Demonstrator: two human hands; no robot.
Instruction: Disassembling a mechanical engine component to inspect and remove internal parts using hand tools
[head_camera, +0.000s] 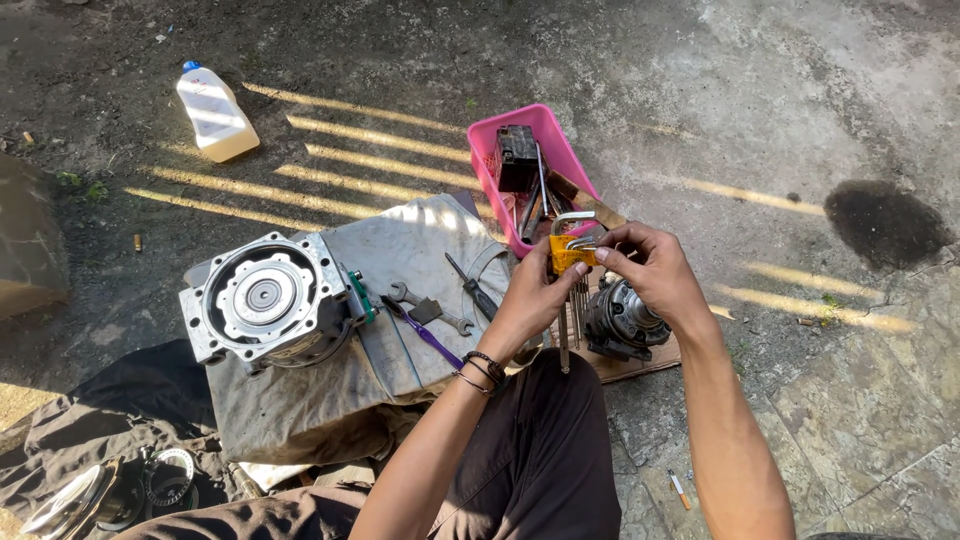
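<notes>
Centre right of frame: left hand (528, 297) clamped around orange key holder (571, 254) from below, keys hanging down. Right hand (655, 272) fingertips pinched on one bent key end at holder's top, just below pink tray (482, 150).

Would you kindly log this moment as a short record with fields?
Setting: outdoor concrete ground, striped sunlight
Left hand: grips the orange holder of a hex key set
Right hand: pinches a key at the holder's top
Below hands: small motor part on a board
Cloth: metal housing, wrench, screwdriver
Behind: pink tray of tools, oil bottle
</notes>
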